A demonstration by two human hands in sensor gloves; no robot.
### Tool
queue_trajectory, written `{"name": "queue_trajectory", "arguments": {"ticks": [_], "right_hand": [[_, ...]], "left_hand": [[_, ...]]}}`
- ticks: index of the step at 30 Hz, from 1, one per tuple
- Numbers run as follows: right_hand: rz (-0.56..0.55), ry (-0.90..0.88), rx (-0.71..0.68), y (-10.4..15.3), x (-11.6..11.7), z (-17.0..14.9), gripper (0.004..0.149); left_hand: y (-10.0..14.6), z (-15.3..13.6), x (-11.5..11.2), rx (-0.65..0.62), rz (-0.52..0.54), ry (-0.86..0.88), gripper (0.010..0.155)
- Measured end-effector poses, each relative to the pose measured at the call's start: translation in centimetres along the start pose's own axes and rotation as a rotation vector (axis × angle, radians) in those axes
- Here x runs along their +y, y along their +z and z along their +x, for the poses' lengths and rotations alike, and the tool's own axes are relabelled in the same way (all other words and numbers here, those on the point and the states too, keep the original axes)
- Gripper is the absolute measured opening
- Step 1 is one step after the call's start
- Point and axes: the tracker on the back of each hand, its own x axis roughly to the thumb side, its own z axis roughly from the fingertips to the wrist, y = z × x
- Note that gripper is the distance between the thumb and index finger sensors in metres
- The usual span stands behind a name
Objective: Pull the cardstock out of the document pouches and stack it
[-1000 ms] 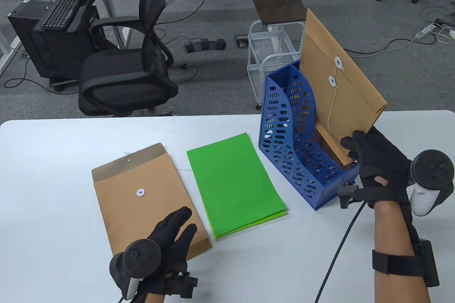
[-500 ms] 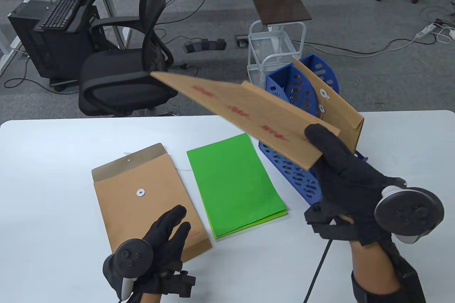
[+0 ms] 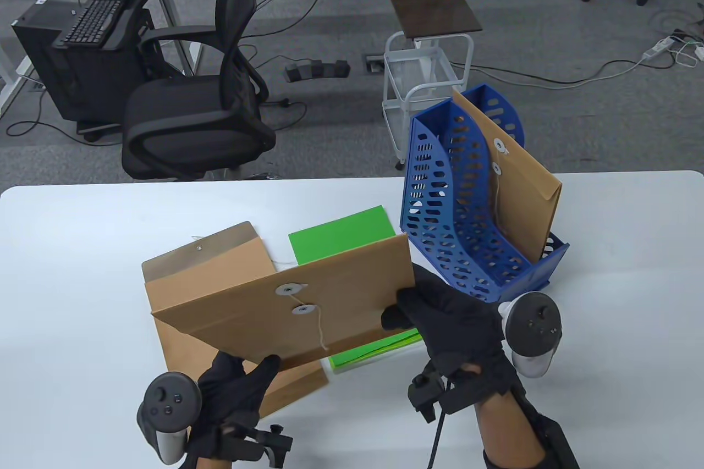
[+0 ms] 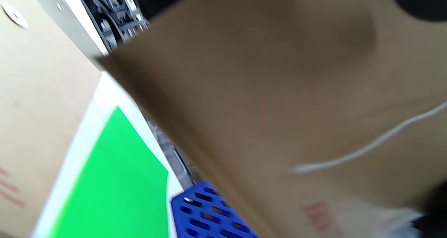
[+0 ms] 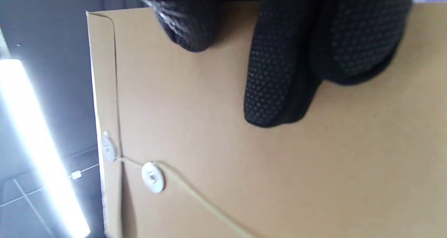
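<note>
My right hand [image 3: 410,307] grips the right edge of a kraft document pouch [image 3: 308,298] and holds it tilted above the table, string clasp facing me. The right wrist view shows my fingers [image 5: 276,74] over the pouch [image 5: 279,168]. My left hand [image 3: 247,375] reaches the pouch's lower edge; I cannot tell whether it grips. The pouch [image 4: 279,91] fills the left wrist view. A green cardstock stack [image 3: 341,232] lies half hidden under it. An empty pouch [image 3: 187,271] with open flap lies flat at left. Another pouch [image 3: 522,199] stands in the blue file holder [image 3: 440,216].
The file holder stands at the table's back right, near the far edge [image 3: 330,180]. A cable runs from my right wrist over the table's front. An office chair [image 3: 192,117] and a small cart [image 3: 418,73] stand behind the table.
My right hand lifted the pouch out of the file holder, swung it left and down, and now holds it low over the green stack. My left hand rose to its lower edge.
</note>
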Motion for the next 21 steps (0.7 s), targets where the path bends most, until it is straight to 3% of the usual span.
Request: {"name": "queue_trajectory", "arguments": {"ticks": [1, 3, 7, 9, 12, 17, 21], "right_hand": [[-0.023, -0.009, 0.000, 0.0, -0.1, -0.1, 0.048], [0.042, -0.057, 0.031, -0.3, -0.7, -0.4, 0.048], [0.153, -0.061, 0.048, -0.4, -0.8, -1.1, 0.049], [0.107, -0.024, 0.071, -0.3, -0.9, -1.5, 0.049], [0.075, 0.092, 0.133, -0.3, -1.1, -2.1, 0.053], [0.000, 0.464, 0.227, 0.1, -1.9, -2.5, 0.067], [-0.032, 0.414, 0.179, 0.2, -1.2, -1.9, 0.068]], "left_hand": [[0.0, 0.0, 0.2, -0.018, -0.015, 0.047, 0.078], [-0.2, 0.1, 0.4, -0.086, -0.047, 0.122, 0.064], [-0.5, 0.5, -1.0, -0.116, -0.264, 0.129, 0.058], [-0.5, 0.3, -1.6, -0.120, -0.297, 0.061, 0.049], [-0.5, 0.4, -1.8, -0.109, -0.215, -0.014, 0.046], [-0.2, 0.3, -1.1, -0.093, -0.040, -0.198, 0.046], [0.1, 0.6, -0.6, -0.085, 0.091, -0.301, 0.046]]}}
